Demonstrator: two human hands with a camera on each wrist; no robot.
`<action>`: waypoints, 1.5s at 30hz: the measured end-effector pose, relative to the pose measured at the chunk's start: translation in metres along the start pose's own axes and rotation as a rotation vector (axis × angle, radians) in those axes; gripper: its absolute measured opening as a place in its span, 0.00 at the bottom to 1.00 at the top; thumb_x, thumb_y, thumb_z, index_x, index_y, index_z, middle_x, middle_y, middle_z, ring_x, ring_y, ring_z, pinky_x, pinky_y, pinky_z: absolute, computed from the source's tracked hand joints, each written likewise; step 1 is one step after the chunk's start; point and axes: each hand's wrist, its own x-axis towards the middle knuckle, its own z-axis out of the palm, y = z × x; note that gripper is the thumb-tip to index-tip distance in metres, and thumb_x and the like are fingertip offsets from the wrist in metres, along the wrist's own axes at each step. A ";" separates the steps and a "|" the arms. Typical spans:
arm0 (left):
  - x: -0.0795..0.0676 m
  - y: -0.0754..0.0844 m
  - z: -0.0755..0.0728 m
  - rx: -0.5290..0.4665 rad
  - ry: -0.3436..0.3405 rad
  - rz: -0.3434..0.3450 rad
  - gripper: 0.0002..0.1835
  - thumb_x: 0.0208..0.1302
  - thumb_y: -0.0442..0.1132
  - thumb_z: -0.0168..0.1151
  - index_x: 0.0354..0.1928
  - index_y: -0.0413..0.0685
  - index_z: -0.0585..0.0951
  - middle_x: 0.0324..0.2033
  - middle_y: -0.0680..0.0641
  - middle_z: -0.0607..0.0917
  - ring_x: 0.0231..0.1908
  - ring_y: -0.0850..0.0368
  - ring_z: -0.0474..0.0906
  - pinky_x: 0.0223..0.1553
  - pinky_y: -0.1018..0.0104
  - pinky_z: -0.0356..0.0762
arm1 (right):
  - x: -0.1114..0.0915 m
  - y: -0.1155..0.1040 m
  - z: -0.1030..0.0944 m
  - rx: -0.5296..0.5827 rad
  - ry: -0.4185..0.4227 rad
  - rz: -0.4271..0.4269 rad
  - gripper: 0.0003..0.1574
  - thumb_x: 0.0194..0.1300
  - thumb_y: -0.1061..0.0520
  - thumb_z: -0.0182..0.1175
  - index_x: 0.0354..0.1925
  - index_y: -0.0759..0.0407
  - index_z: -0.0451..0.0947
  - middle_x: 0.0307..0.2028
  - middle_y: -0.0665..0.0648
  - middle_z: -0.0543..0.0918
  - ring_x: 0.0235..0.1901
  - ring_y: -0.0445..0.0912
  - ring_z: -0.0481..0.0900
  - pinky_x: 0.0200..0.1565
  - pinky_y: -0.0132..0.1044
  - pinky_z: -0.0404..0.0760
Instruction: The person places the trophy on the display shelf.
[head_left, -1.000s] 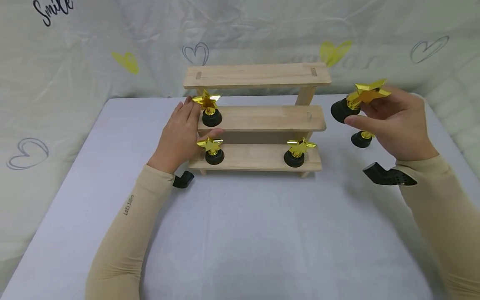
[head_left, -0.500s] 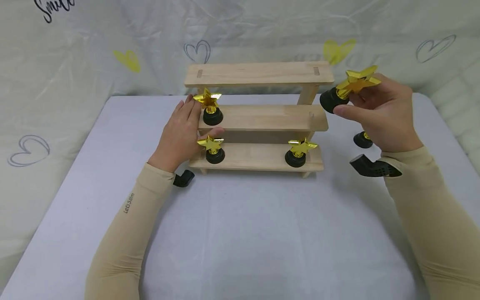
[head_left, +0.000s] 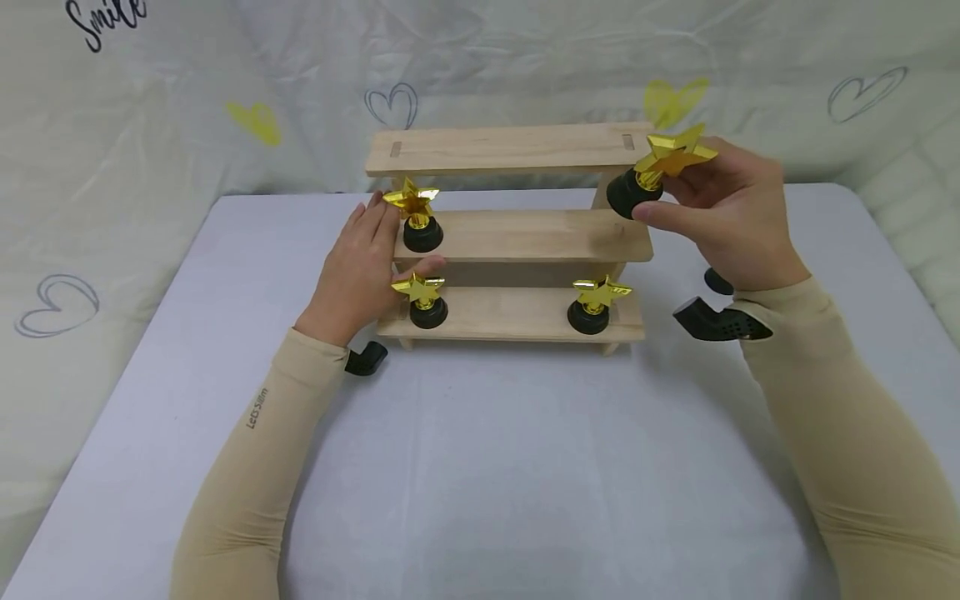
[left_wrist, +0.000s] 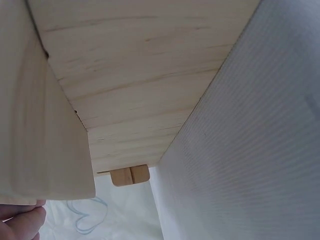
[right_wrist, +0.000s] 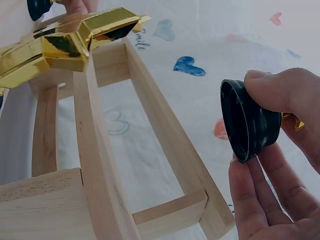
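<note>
A three-tier wooden display stand (head_left: 517, 233) is at the centre of the head view. My left hand (head_left: 362, 262) lies along its left end, fingers straight and thumb across the front below the middle tier. My right hand (head_left: 731, 212) pinches a gold star trophy (head_left: 671, 157) by its black base (right_wrist: 257, 120). The trophy is tilted, over the right end of the middle tier in the head view. One star trophy (head_left: 422, 235) stands at the left of that tier. On the bottom tier are a left trophy (head_left: 428, 313) and a right trophy (head_left: 588, 317).
Behind my right wrist, a black base (head_left: 718, 282) on the white table (head_left: 480, 467) is mostly hidden. A wrist camera (head_left: 367, 359) sits at my left cuff, another camera (head_left: 720, 321) at my right. A pale cloth (head_left: 510, 67) with printed hearts hangs behind.
My right hand has carried the star trophy leftward and slightly up, from beside the stand to over its right end. My left hand stays at the stand's left side.
</note>
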 end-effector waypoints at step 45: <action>0.000 -0.005 -0.009 -0.033 -0.104 -0.084 0.45 0.64 0.66 0.67 0.66 0.34 0.71 0.68 0.32 0.75 0.77 0.30 0.62 0.81 0.42 0.58 | 0.002 0.033 0.005 -0.178 -0.137 0.111 0.31 0.49 0.80 0.73 0.53 0.68 0.84 0.44 0.54 0.89 0.43 0.44 0.86 0.59 0.28 0.83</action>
